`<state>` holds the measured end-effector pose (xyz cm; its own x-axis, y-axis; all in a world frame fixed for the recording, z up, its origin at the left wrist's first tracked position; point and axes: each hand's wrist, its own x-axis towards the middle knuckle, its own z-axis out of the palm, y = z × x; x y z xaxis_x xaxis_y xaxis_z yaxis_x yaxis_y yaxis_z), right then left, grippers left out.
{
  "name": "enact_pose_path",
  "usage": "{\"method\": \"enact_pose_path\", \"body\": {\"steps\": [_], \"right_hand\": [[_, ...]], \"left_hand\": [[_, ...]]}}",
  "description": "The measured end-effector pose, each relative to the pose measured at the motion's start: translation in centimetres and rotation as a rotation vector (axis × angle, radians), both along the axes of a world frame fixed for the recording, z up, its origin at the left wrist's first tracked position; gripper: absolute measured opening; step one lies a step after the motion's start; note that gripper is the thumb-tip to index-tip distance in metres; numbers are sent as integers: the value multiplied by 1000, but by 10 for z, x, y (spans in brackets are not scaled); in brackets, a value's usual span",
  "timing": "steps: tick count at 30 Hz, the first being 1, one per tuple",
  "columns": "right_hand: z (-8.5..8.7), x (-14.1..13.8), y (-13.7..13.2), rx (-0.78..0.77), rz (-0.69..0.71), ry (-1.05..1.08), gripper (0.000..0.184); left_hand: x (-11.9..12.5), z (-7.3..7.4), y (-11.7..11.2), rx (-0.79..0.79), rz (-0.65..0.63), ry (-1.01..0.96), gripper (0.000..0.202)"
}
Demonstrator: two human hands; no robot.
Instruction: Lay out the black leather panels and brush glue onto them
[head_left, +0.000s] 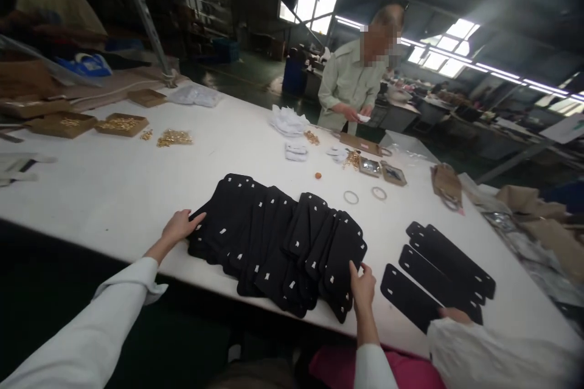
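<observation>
A spread pile of black panels [269, 237] with rounded corners and small white-looking slots lies near the table's front edge, the panels overlapping in a fan. At the pile's left edge, my left hand [179, 228] grips the panels, its fingertips partly hidden at the edge. My right hand [363, 284] is closed on the lower right edge of the rightmost panels, thumb on the near side. To the right, several more black strips [440, 270] lie side by side on the white table [114, 206], apart from the pile.
A neighbour's hand [456, 315] touches the nearest strip at right. Across the table stands a person [353, 82] holding something white. Trays of gold-coloured parts [121, 124] sit at far left. Tape rings [351, 197], an orange ball [318, 175] and small boxes [369, 166] lie beyond the pile.
</observation>
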<state>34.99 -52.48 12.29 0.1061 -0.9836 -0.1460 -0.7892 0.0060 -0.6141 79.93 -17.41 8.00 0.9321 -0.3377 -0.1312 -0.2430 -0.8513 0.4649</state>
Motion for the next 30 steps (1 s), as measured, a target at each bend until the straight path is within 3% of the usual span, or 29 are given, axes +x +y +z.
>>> {"method": "enact_pose_path", "body": {"steps": [3,8,17,21,24,26,30], "right_hand": [[-10,6,-30,91,-144,109,91],[-22,15,-58,184,-279,209,100],[-37,41,-70,241,-53,229,93],[-41,42,-77,282,-48,226,94],[-40,44,-78,296,-53,223,96],[-38,48,-77,304,-44,230,99],[-38,53,-79,328,-65,269,109]], "left_hand": [[28,0,-26,226,-9,1,82],[44,10,-53,253,32,101,92],[33,12,-79,283,47,193,84],[20,10,-90,275,-46,190,80],[8,11,-93,315,-111,72,80],[1,11,-94,312,-98,11,83],[1,14,-99,273,-10,98,85]]}}
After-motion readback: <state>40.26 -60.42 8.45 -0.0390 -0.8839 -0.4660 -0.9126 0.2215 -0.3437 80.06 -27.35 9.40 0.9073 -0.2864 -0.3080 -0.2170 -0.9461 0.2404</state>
